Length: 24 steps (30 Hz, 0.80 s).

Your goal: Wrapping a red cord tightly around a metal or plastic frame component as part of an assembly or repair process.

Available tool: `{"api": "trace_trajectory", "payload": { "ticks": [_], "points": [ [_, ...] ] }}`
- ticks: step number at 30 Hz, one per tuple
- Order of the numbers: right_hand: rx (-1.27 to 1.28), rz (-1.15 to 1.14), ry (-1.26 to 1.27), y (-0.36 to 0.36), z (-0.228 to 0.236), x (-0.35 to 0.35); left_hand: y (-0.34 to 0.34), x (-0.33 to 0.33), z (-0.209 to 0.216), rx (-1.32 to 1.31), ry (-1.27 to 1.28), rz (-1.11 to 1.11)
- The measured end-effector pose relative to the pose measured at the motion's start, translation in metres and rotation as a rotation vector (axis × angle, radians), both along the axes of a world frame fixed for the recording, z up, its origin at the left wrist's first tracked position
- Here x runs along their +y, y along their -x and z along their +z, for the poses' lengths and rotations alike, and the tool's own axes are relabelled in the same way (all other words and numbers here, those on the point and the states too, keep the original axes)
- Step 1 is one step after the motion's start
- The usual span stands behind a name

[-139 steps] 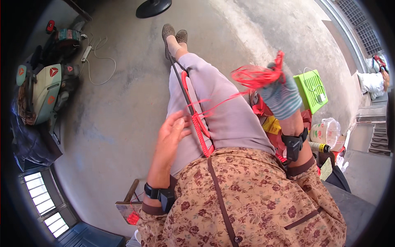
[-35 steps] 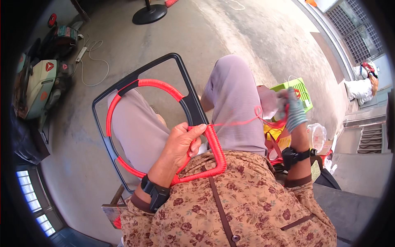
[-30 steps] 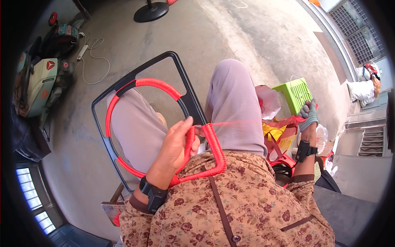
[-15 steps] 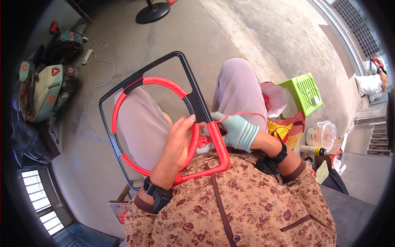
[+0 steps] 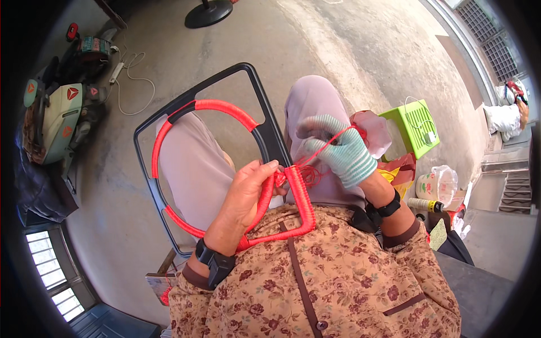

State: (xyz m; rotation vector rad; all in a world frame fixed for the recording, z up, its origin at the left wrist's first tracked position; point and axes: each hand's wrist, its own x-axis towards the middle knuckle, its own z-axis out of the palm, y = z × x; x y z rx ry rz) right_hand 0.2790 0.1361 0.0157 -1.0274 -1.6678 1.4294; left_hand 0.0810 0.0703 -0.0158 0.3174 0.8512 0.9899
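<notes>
A black frame with a ring inside it rests tilted across my lap. Red cord is wound tightly round its near right corner and along several stretches of the ring. My bare left hand is closed round the ring's right side, its thumb beside the wrapped bar and a small tangle of red at its fingertips. My right hand, in a pale green striped glove, is raised right of the frame. A strand of red cord runs from the bar up to it; its fingers are curled and partly blurred. Loose loops hang between the hands.
A green plastic stool stands on the floor at right, near bags and a white bucket. At left are a scooter and a white power strip. A round black base stands ahead.
My right hand has moved away from the bar, up and to the right, drawing the red cord with it. The left hand keeps its hold on the frame.
</notes>
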Motion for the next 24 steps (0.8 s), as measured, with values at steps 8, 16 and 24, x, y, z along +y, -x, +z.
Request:
{"api": "trace_trajectory", "payload": {
  "ticks": [8, 16, 24],
  "points": [
    [-0.561, 0.254, -0.729, 0.024, 0.034, -0.018, 0.01, 0.001, -0.014, -0.176, 0.031, -0.024],
    [-0.546, 0.228, -0.868, 0.037, 0.034, -0.021, 0.001, 0.003, 0.011, -0.29, -0.021, 0.129],
    [-0.384, 0.419, -0.053, -0.021, 0.056, 0.008, 0.007, 0.002, 0.004, -0.029, -0.055, 0.129]
  ]
}}
